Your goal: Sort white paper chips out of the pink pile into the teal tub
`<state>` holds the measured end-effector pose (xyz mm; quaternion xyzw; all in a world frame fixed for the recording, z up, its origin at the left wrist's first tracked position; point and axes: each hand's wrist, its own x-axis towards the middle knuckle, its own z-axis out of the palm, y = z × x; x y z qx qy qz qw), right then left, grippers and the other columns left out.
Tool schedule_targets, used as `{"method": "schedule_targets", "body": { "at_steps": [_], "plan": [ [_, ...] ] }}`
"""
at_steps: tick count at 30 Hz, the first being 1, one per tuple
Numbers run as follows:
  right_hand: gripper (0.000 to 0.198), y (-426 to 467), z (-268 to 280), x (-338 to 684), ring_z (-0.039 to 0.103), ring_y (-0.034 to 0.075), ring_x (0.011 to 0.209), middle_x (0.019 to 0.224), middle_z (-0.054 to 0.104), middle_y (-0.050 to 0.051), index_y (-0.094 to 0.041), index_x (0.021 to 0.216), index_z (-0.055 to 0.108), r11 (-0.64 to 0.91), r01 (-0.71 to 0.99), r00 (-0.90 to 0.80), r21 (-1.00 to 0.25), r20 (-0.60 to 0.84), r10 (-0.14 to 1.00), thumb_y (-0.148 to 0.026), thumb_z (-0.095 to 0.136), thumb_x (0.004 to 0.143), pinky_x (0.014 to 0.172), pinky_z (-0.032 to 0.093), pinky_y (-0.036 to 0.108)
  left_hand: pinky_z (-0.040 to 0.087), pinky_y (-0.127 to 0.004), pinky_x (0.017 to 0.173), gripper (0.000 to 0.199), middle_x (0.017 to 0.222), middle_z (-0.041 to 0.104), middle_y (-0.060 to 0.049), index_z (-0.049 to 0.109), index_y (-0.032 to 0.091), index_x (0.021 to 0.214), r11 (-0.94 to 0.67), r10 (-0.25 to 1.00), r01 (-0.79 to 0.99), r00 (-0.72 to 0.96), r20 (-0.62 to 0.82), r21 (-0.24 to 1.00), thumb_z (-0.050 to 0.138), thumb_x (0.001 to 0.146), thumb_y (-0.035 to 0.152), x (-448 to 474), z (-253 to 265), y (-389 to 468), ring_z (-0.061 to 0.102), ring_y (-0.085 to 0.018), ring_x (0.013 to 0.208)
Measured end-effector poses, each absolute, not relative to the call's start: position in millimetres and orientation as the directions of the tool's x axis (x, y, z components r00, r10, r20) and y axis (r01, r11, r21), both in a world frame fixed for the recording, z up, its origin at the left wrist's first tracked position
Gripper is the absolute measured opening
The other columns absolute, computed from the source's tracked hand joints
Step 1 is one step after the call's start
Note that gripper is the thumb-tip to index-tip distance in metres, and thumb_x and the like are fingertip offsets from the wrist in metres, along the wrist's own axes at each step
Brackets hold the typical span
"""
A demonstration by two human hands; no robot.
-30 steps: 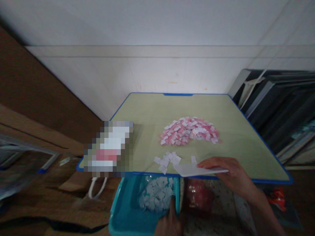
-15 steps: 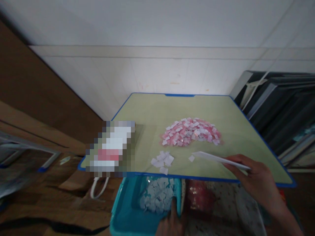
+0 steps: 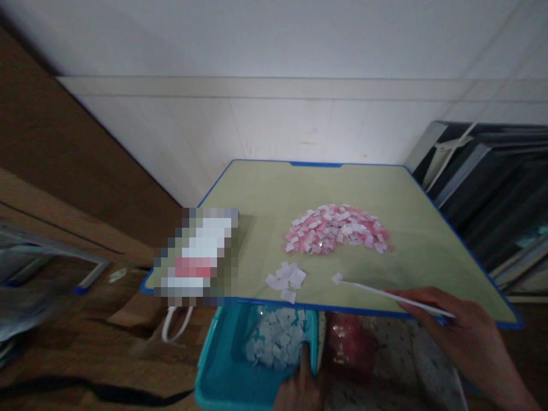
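Note:
My right hand pinches a thin white flat stick above the near right part of the board. Its far tip meets or nearly meets one small white paper piece. Left of that lies a small cluster of white pieces. Farther back, white pieces cover a wet-looking pink arch. Low in the picture, my left hand reaches into the right side of a teal tray, one finger stretched beside the loose white pieces; its other fingers are mostly hidden.
The pale yellow board has a blue edge and stands against a white wall. A blurred-out object rests on its left side. Below the board is a shiny red thing. Dark flat panels lean at the right.
The white stick has dropped lower and turned edge-on, its tip now at the lone paper piece, which sits slightly turned. My right hand has moved down and right. My left hand looks the same.

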<state>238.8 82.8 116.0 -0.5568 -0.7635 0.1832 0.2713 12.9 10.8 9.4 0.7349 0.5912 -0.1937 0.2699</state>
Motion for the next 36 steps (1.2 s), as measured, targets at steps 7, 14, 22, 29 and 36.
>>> {"method": "schedule_targets", "body": {
  "at_steps": [7, 14, 22, 29, 36],
  "plan": [
    [0.017, 83, 124, 247, 0.067, 0.014, 0.067, 0.078, 0.071, -0.004, -0.027, 0.087, 0.066, 0.357, 0.771, -0.300, -0.528, 0.194, 0.934, -0.031, 0.052, 0.078, 0.057, 0.051, 0.016, 0.052, -0.041, 0.067, 0.053, 0.136, 0.031, -0.016, 0.045, 0.039, 0.117, -0.155, 0.784, 0.974, 0.222, -0.580, 0.164, 0.039, 0.075, 0.007, 14, 7, 9, 0.062, -0.026, 0.083],
    [0.021, 75, 124, 267, 0.066, 0.016, 0.061, 0.073, 0.070, -0.003, -0.027, 0.081, 0.067, 0.189, 0.854, -0.082, -0.484, 0.234, 0.969, -0.042, 0.052, 0.075, 0.056, 0.052, 0.019, 0.052, -0.041, 0.067, 0.055, 0.138, 0.028, -0.017, 0.044, 0.037, 0.118, -0.173, 0.759, 0.971, 0.238, -0.606, 0.165, 0.041, 0.073, 0.006, 14, 7, 10, 0.061, -0.026, 0.086],
    [0.017, 68, 124, 278, 0.067, 0.016, 0.062, 0.076, 0.071, -0.004, -0.029, 0.086, 0.067, 0.274, 0.806, -0.217, -0.525, 0.169, 0.962, -0.034, 0.055, 0.075, 0.051, 0.051, 0.017, 0.051, -0.042, 0.068, 0.065, 0.138, 0.026, -0.019, 0.035, 0.039, 0.124, -0.178, 0.736, 0.969, 0.246, -0.631, 0.170, 0.039, 0.070, 0.003, 13, 17, 13, 0.061, -0.027, 0.087],
    [0.018, 74, 130, 224, 0.066, 0.016, 0.077, 0.084, 0.071, -0.002, -0.028, 0.087, 0.066, 0.224, 0.685, -0.260, -0.693, 0.055, 0.964, -0.027, 0.049, 0.080, 0.067, 0.050, 0.020, 0.052, -0.040, 0.066, 0.054, 0.138, 0.029, -0.018, 0.044, 0.036, 0.119, -0.188, 0.740, 0.973, 0.228, -0.633, 0.131, 0.039, 0.075, 0.007, 15, 15, 13, 0.063, -0.025, 0.081],
    [0.021, 86, 126, 183, 0.064, 0.015, 0.080, 0.087, 0.070, -0.001, -0.025, 0.087, 0.065, 0.305, 0.593, -0.345, -0.745, 0.107, 0.932, -0.021, 0.045, 0.081, 0.073, 0.047, 0.023, 0.052, -0.040, 0.067, 0.052, 0.137, 0.029, -0.018, 0.049, 0.034, 0.115, -0.178, 0.762, 0.974, 0.225, -0.608, 0.137, 0.039, 0.074, 0.005, 14, 13, 11, 0.062, -0.026, 0.082]
  ]
}}
